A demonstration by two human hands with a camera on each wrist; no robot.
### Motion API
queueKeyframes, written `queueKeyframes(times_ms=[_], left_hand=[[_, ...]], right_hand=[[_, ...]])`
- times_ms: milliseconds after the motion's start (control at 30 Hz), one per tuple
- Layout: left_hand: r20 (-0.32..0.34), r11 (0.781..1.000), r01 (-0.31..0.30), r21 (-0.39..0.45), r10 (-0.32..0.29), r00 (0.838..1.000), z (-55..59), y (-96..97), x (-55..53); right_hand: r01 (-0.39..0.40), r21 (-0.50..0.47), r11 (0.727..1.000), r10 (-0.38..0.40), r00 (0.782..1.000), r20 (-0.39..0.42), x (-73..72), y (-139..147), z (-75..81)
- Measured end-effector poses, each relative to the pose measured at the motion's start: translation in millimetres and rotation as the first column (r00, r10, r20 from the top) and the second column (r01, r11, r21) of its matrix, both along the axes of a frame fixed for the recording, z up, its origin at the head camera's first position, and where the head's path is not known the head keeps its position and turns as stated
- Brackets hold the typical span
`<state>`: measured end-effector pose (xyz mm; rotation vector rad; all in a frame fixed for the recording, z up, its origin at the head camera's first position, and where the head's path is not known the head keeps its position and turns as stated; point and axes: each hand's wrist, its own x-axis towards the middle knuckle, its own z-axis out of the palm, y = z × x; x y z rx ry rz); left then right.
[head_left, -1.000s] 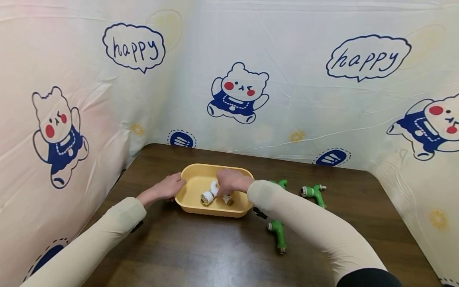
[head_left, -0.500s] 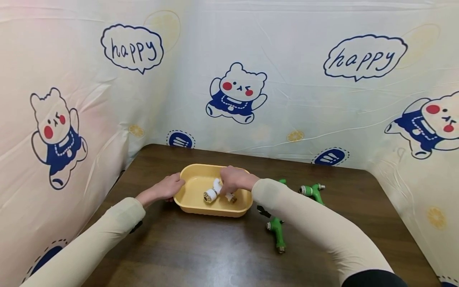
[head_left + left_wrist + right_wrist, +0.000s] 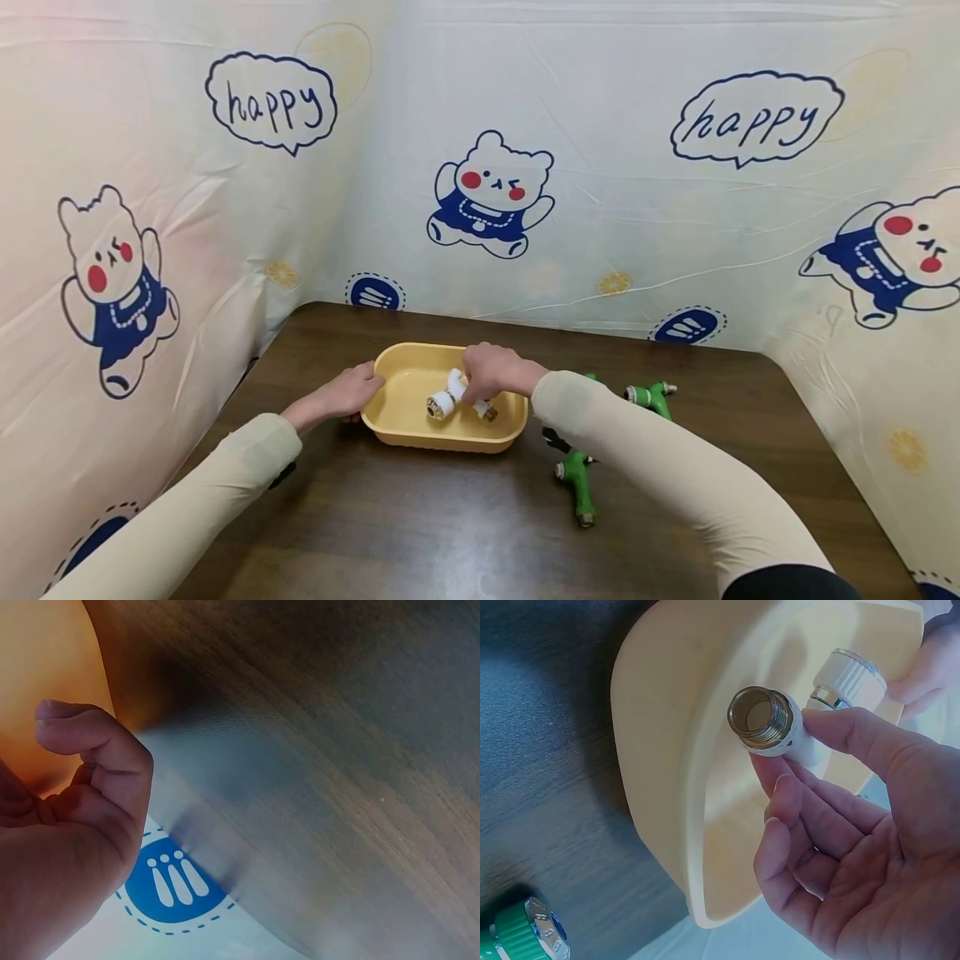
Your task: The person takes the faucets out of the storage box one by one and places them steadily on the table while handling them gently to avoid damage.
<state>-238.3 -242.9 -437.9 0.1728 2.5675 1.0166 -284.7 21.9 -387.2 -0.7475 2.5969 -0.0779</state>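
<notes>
A yellow plastic basin [image 3: 442, 443] stands on the table, its wall also filling the corner of the left wrist view. My left hand [image 3: 348, 392] grips the basin's left end, thumb over the rim; the fingers [image 3: 112, 750] curl beside the wall in the left wrist view. Over the basin's right half, my right hand [image 3: 491, 371] pinches a white tap [image 3: 802, 742] between thumb and fingertips. The tap has a ribbed knob with a metal ring and a threaded metal end facing the right wrist camera. Whether the tap touches the basin floor, I cannot tell.
A green tap [image 3: 577, 487] lies on the table [image 3: 390, 517], right of the basin. Another green tap [image 3: 651, 397] lies farther back to the right. Part of a third green piece shows behind the right sleeve [image 3: 645, 458]. A printed cloth [image 3: 630, 200] hangs around the table.
My right hand and the white tap in it have moved slightly right and up within the basin. The left hand keeps its hold on the rim. The head view has shifted a little.
</notes>
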Motion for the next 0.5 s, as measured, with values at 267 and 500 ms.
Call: queueKeyframes(times_ms=[267,500], left_hand=[[-0.001,1.0,0.004,-0.003,-0.004,1.0,-2.7,-1.3,-2.9],[0.001,1.0,-0.004,-0.01,0.004,1.0,-1.7,-0.8,-2.0]], right_hand=[[0.008,-0.016,1.0,-0.008,1.0,-0.001,0.9,1.7,1.4],[0.02,-0.021,1.0,-0.02,1.0,0.003,2.1,3.3,4.6]])
